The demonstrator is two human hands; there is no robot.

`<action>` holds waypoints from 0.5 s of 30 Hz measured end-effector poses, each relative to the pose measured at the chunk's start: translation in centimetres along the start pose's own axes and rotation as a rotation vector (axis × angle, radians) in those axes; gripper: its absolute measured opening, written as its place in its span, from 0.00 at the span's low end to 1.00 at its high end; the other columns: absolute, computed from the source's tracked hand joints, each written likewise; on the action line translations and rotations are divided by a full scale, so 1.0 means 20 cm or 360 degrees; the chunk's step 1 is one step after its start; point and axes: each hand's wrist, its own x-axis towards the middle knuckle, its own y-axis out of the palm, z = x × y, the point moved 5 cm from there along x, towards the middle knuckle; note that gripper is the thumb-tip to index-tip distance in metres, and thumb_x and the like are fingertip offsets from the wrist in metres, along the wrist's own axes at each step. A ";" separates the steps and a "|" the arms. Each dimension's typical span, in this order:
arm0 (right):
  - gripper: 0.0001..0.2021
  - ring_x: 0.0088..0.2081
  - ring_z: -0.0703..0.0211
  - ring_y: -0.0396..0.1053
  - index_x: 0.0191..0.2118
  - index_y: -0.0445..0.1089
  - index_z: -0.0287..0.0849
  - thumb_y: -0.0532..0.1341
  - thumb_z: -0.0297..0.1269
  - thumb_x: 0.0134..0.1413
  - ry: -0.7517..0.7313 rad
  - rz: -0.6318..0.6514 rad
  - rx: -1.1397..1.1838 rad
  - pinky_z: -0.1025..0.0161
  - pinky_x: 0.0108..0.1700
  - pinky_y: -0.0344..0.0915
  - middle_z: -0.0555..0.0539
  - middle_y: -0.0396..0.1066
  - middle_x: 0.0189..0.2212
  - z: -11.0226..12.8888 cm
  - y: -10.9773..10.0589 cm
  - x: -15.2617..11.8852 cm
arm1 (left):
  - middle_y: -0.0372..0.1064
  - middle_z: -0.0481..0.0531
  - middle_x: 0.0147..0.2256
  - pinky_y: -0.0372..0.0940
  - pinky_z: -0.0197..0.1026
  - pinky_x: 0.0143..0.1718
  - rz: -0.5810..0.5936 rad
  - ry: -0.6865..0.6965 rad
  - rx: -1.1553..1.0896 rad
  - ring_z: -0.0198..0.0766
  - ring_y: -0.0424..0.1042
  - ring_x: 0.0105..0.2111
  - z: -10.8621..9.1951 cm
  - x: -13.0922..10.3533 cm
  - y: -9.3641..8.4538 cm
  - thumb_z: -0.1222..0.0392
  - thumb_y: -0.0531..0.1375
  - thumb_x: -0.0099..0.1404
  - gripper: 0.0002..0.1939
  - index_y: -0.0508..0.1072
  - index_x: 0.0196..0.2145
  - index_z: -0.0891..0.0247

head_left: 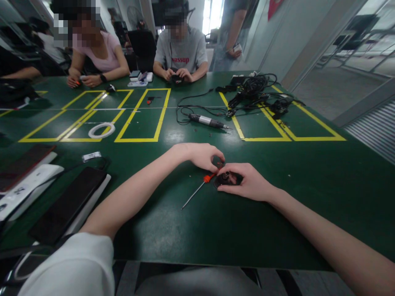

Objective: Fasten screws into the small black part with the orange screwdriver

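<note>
A screwdriver (pixel 208 178) with an orange-red handle and a thin metal shaft points toward the near left, low over the green table. My left hand (pixel 202 156) curls its thumb and fingers around the far end of that handle. Just right of it, my right hand (pixel 251 181) grips a dark, rounded housing (pixel 221 180) from the side, thumb and fingers on opposite edges. A small round metal-like part shows inside the housing's open face. The rest of the housing is hidden by my right palm and fingers.
An electric screwdriver (pixel 205 120) with a cable lies beyond my hands. Black cables (pixel 254 88) heap at the back right. A white tape roll (pixel 101 130) sits left. Phones, a black one (pixel 69 205) nearest, and a power strip (pixel 27 191) line the left edge. Co-workers (pixel 180 53) sit opposite.
</note>
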 end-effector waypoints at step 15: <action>0.11 0.24 0.59 0.68 0.35 0.78 0.42 0.70 0.44 0.52 0.0232 -0.0654 0.0046 0.61 0.28 0.68 0.47 0.78 0.27 0.00 -0.13 -0.01 | 0.73 0.47 0.32 0.61 0.36 0.32 -0.0193 0.0071 -0.0186 0.36 0.71 0.30 0.06 -0.08 -0.14 0.60 0.65 0.55 0.19 0.75 0.45 0.62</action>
